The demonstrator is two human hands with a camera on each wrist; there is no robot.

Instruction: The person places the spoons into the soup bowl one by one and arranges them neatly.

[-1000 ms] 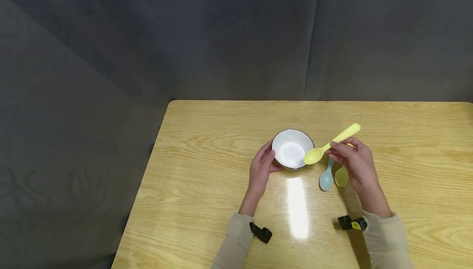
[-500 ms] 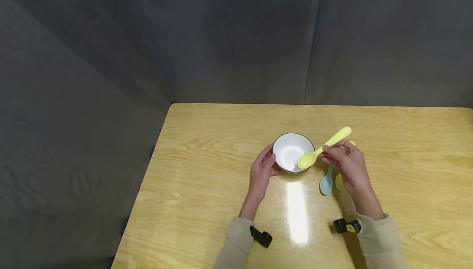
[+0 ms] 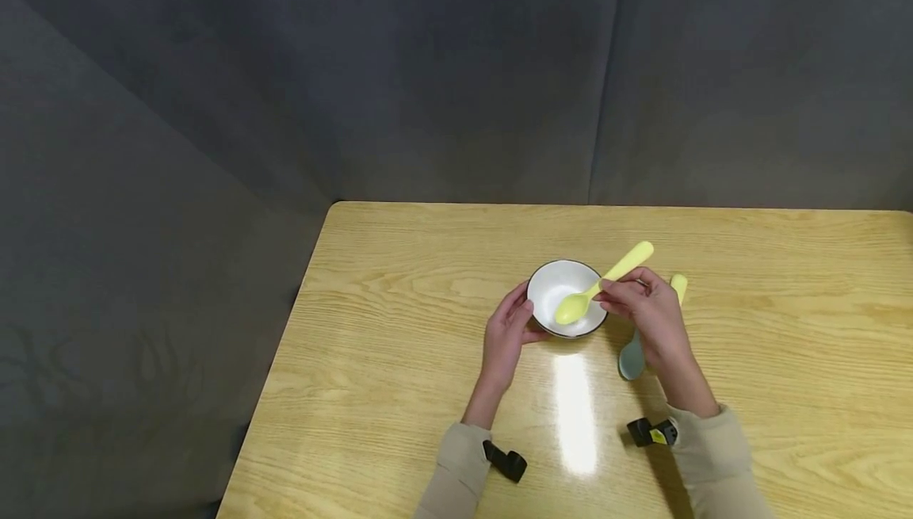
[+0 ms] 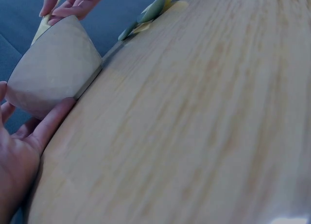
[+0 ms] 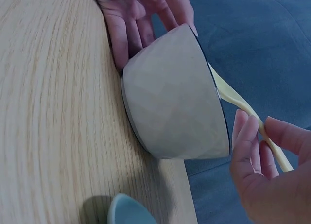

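A white bowl [image 3: 545, 289] with a dark rim stands on the table. My left hand [image 3: 505, 337] holds it from the left, thumb near the rim and fingers round the side; in the left wrist view a finger reaches along the foot of the bowl [image 4: 58, 63]. My right hand [image 3: 656, 317] pinches a yellow spoon [image 3: 574, 309] by its handle. The spoon's head is over the bowl's opening, partly hidden behind the rim in the right wrist view. Under and beside the right hand lie a light blue spoon [image 3: 631, 359] and another yellow spoon [image 3: 679, 285], both partly covered.
The wooden table [image 3: 399, 305] has its left edge and far edge in view. A dark grey curtain [image 3: 456, 75] hangs behind and to the left. A bright light reflection [image 3: 574, 416] lies on the table in front of the bowl.
My right hand has moved left with the yellow spoon, bringing its head from the bowl's right rim to over the middle. The left hand and bowl have stayed in place.
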